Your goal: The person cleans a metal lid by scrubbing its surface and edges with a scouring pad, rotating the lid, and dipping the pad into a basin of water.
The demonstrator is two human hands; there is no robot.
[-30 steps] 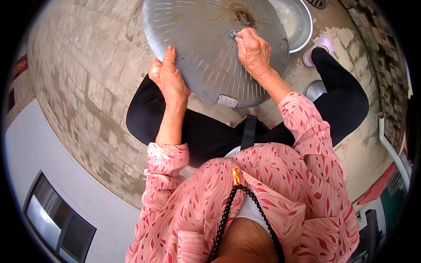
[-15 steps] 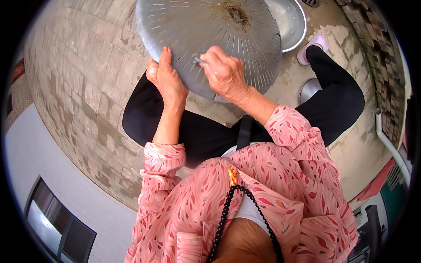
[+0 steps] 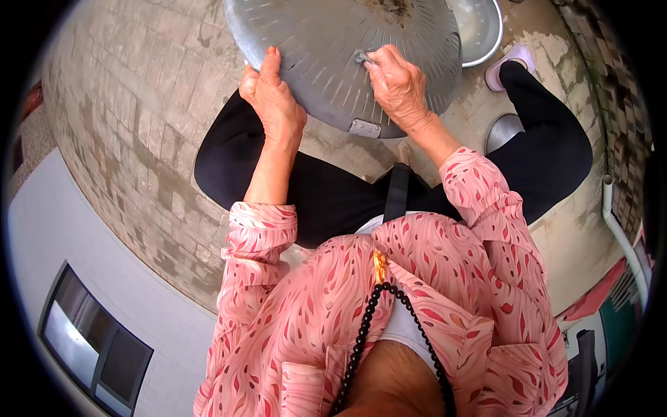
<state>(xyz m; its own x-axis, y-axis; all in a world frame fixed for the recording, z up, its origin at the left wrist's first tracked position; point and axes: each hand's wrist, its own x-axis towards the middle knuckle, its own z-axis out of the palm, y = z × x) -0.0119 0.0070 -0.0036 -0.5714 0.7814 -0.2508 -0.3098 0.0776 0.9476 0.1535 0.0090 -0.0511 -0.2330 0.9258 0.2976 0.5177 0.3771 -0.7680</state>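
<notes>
"What is the person surrounded by?"

"Worn rectangular paving stones (image 3: 139, 139), blotched with darker stains, spread across the left. A pale wall (image 3: 174, 333) with a dark-framed window (image 3: 94, 340) curves through the lower left, and a white pipe (image 3: 622, 233) slants along the right, near rough brickwork (image 3: 611, 104)."

"And where is the metal disc (image 3: 326, 76)?"

"Out in front of the black trousers (image 3: 333, 187), over the ground, its far edge cut off from view. Just beyond its right side stands a smooth metal basin (image 3: 499, 38) holding cloudy liquid (image 3: 472, 28)."

"How does the disc look?"

"Dull grey and round, with pale lines fanning out from a crusty brown patch (image 3: 389, 7). A small riveted plate (image 3: 365, 128) sits at the near edge."

"The fingers?"

"The left hand (image 3: 274, 97) grasps the rim, thumb on top, other fingers mostly hidden. The right hand (image 3: 399, 83) pinches a crumpled grey wad (image 3: 360, 57) against the disc."
</notes>
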